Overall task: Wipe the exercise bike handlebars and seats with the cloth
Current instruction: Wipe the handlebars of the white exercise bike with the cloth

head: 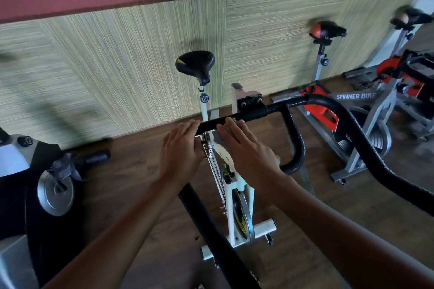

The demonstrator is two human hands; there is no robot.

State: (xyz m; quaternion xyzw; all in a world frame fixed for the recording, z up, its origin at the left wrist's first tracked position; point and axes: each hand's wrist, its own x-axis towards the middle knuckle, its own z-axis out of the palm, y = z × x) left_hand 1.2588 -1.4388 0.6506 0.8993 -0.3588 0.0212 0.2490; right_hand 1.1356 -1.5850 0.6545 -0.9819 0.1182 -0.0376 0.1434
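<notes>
A white exercise bike [237,197] stands in front of me, its black seat [196,64] at the far end by the wall. Its black handlebar [257,110] runs across the middle and curves toward me on both sides. My left hand [180,151] rests on the crossbar's left part with straight fingers. My right hand [244,148] lies flat just beside it, fingers straight, pressing a grey cloth [218,141] against the bar. Only a small patch of the cloth shows under the fingers.
A grey and red spinner bike [352,97] with a red-black seat [327,29] stands to the right, another bike [409,19] beyond it. A black and grey machine [28,171] is close on the left. The striped wall panel [117,65] runs behind, above a wooden floor.
</notes>
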